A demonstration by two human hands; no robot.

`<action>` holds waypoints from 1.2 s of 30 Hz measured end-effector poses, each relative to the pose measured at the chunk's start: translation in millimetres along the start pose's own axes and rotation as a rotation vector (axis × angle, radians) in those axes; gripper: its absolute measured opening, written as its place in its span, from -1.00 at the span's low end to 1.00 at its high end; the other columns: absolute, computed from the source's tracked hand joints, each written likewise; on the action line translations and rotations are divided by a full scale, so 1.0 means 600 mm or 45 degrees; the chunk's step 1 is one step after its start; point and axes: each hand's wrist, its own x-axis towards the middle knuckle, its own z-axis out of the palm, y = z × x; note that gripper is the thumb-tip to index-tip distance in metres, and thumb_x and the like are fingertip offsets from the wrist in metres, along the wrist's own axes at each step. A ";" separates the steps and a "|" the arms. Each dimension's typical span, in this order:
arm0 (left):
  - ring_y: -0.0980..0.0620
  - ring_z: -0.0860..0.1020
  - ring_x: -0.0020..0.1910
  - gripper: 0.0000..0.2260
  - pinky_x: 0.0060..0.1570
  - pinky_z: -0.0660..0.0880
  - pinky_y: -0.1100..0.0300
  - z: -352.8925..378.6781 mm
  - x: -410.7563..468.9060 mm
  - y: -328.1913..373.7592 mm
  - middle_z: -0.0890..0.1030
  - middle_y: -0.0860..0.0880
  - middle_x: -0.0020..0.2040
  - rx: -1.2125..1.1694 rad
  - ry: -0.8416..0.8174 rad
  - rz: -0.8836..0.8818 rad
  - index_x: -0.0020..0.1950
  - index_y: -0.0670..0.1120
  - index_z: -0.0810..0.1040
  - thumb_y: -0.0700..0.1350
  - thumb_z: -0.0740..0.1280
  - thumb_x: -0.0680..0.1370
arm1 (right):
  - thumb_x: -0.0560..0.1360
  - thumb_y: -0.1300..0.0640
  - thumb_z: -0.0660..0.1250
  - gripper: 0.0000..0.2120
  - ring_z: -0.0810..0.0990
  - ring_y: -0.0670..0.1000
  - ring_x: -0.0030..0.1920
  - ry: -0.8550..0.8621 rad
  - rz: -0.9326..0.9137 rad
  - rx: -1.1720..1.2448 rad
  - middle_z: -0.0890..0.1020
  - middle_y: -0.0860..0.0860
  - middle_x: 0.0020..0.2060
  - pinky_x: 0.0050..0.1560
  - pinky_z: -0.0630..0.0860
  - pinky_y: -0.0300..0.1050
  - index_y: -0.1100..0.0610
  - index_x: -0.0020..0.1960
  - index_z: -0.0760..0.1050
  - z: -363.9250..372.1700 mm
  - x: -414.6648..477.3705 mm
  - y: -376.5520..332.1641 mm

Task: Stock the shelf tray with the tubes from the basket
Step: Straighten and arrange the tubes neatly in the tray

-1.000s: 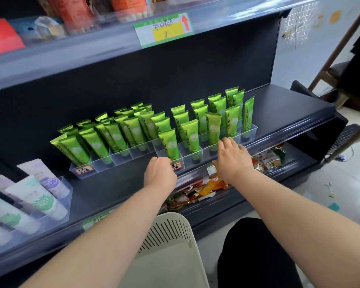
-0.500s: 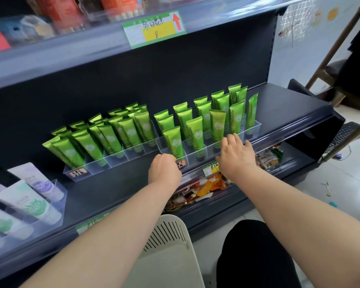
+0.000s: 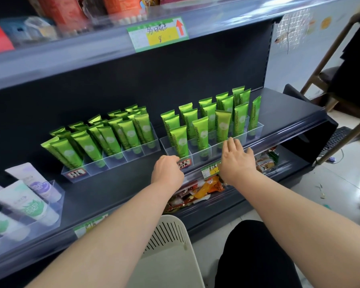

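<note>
Two clear trays stand on the dark shelf at centre frame. The right tray (image 3: 258,134) holds upright green tubes (image 3: 202,134); the left tray (image 3: 114,162) holds more, leaning left. The left hand (image 3: 167,170) sits at the right tray's front left corner, fingers curled under; whether they grip the wall cannot be told. The right hand (image 3: 236,157) rests at the same tray's front rim, fingers straight and slightly spread. The white slotted basket (image 3: 170,242) is at bottom centre, its contents out of sight. White tubes (image 3: 27,202) lie at lower left.
</note>
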 end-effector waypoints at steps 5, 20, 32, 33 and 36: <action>-0.10 0.45 0.33 -0.50 0.25 0.44 0.03 -0.016 -0.003 -0.037 0.47 -0.11 0.37 -0.095 0.008 -0.010 0.44 -0.08 0.41 -0.38 0.21 0.52 | 0.57 -0.01 0.16 -0.59 0.39 0.12 0.25 0.074 -0.129 -0.016 0.41 0.10 0.22 0.15 0.37 0.04 0.16 0.34 0.29 -0.023 -0.035 -0.059; -0.14 0.34 0.36 -0.60 0.18 0.41 -0.03 -0.148 0.022 -0.284 0.38 -0.09 0.40 0.391 0.067 -0.245 0.43 -0.07 0.34 -0.21 0.22 0.58 | 0.60 -0.10 0.12 -0.55 0.31 0.12 0.35 0.157 -0.573 0.160 0.38 0.07 0.31 0.21 0.32 0.07 0.12 0.40 0.27 -0.064 -0.017 -0.293; -0.14 0.25 0.42 -0.45 0.23 0.39 -0.01 -0.141 0.088 -0.383 0.23 -0.07 0.47 0.521 0.052 -0.199 0.54 -0.01 0.14 -0.18 0.24 0.58 | 0.59 -0.10 0.14 -0.37 0.10 0.08 0.49 0.119 -0.565 0.198 0.19 0.06 0.47 0.37 0.21 0.07 0.15 0.54 0.03 -0.045 0.074 -0.378; -0.14 0.26 0.42 -0.45 0.22 0.40 -0.02 -0.139 0.090 -0.384 0.23 -0.07 0.47 0.517 0.057 -0.184 0.54 -0.01 0.15 -0.18 0.24 0.58 | 0.59 -0.10 0.14 -0.37 0.12 0.08 0.48 0.116 -0.559 0.193 0.20 0.06 0.46 0.35 0.22 0.07 0.14 0.54 0.03 -0.043 0.077 -0.381; -0.13 0.29 0.38 -0.45 0.17 0.43 -0.02 -0.135 0.095 -0.387 0.25 -0.06 0.45 0.500 0.079 -0.160 0.53 0.00 0.16 -0.19 0.26 0.57 | 0.58 -0.11 0.14 -0.39 0.18 0.09 0.45 0.117 -0.538 0.187 0.24 0.06 0.41 0.32 0.26 0.07 0.13 0.52 0.07 -0.039 0.084 -0.387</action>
